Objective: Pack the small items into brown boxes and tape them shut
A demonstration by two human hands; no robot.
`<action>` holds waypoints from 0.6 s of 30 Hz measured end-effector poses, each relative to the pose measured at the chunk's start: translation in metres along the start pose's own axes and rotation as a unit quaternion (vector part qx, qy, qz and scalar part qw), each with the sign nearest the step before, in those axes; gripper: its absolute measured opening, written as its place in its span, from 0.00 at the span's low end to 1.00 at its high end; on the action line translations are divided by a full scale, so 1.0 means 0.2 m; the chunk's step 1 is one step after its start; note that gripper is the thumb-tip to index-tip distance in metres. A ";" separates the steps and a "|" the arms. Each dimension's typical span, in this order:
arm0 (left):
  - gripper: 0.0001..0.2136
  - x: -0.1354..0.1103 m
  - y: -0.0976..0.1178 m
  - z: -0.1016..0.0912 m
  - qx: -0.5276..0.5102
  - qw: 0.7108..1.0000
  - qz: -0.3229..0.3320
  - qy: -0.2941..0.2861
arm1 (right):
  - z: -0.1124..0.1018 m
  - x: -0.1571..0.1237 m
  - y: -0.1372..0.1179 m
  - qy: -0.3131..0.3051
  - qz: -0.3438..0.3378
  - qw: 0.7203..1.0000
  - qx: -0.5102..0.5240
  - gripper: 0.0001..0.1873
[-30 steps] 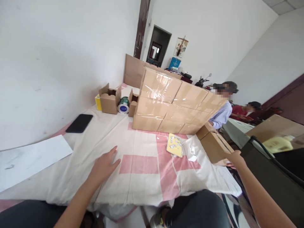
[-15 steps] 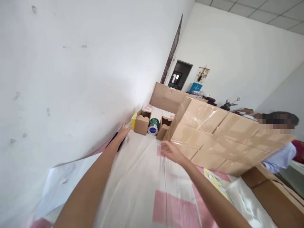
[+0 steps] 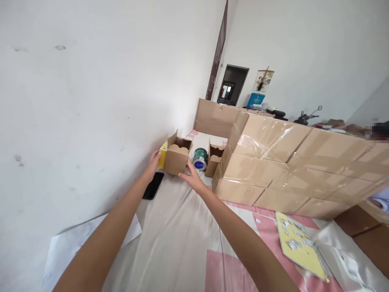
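Observation:
My left hand (image 3: 152,165) is at the left side of a yellow box (image 3: 163,156), its fingers on the box's edge. Beside that, touching it, is a small open-topped cardboard box (image 3: 175,161) with raised flaps and lighter pieces inside. My right hand (image 3: 192,177) grips this cardboard box at its right side, thumb at the front lower corner and fingers along the side. Just beyond my right hand a green can (image 3: 200,159) lies on its side, its blue and silver end facing me. A second open cardboard box (image 3: 214,160) stands right of the can.
A wall of taped cardboard boxes (image 3: 264,162) runs along the right. A black phone (image 3: 153,185) lies near the white wall, with a white sheet (image 3: 57,247) closer in. At right are a yellow card (image 3: 299,245) and clear plastic packaging (image 3: 343,259). A person is partly visible far right.
My right hand has moved forward and left onto the cardboard box. My left hand has come against the yellow box. The view has shifted, uncovering the phone.

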State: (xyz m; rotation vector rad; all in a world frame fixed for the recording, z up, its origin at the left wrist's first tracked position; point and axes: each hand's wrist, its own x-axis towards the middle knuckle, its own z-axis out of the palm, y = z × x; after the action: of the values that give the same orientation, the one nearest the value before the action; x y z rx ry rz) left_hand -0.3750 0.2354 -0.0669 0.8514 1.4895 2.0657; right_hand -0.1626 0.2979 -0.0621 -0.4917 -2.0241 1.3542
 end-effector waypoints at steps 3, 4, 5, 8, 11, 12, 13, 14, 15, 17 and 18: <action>0.24 -0.26 0.15 -0.13 -0.022 1.000 0.002 -0.012 | 0.03 -0.24 -0.18 -0.014 -0.017 1.000 -0.020 0.57; 0.25 -0.36 0.20 -0.17 -0.031 0.999 0.000 -0.012 | 0.04 -0.34 -0.23 -0.027 -0.022 0.999 -0.030 0.57; 0.27 -0.47 0.23 -0.19 -0.040 0.999 -0.004 -0.012 | 0.04 -0.45 -0.28 -0.040 -0.031 0.998 -0.041 0.56; 0.28 -0.81 0.29 -0.21 -0.068 0.997 -0.028 -0.014 | 0.00 -0.86 -0.39 -0.081 -0.073 0.990 -0.093 0.50; 0.26 -1.12 0.29 -0.15 -0.090 0.993 -0.066 -0.038 | -0.10 -1.29 -0.43 -0.127 -0.096 0.976 -0.151 0.46; 0.26 -1.21 0.29 -0.11 -0.096 0.990 -0.083 -0.062 | -0.13 -1.42 -0.44 -0.129 -0.095 0.973 -0.166 0.44; 0.25 -1.28 0.28 -0.06 -0.098 0.986 -0.100 -0.095 | -0.16 -1.54 -0.45 -0.127 -0.093 0.971 -0.180 0.42; 0.24 -1.34 0.27 -0.01 -0.098 0.979 -0.118 -0.134 | -0.18 -1.64 -0.46 -0.128 -0.094 0.968 -0.193 0.40; 0.24 -1.38 0.26 0.05 -0.093 0.971 -0.135 -0.176 | -0.19 -1.72 -0.46 -0.137 -0.103 0.964 -0.205 0.37; 0.24 -1.42 0.24 0.18 -0.076 0.952 -0.162 -0.248 | -0.19 -1.84 -0.47 -0.177 -0.141 0.943 -0.245 0.32; 0.24 -1.42 0.23 0.24 -0.067 0.943 -0.175 -0.274 | -0.19 -1.87 -0.46 -0.195 -0.165 0.927 -0.273 0.30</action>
State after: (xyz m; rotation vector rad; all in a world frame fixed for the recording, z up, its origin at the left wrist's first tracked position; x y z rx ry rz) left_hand -0.1400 0.0610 -0.0741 0.9306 1.0849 1.4889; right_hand 0.1372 0.0533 -0.0817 -0.0957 -2.6793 0.7083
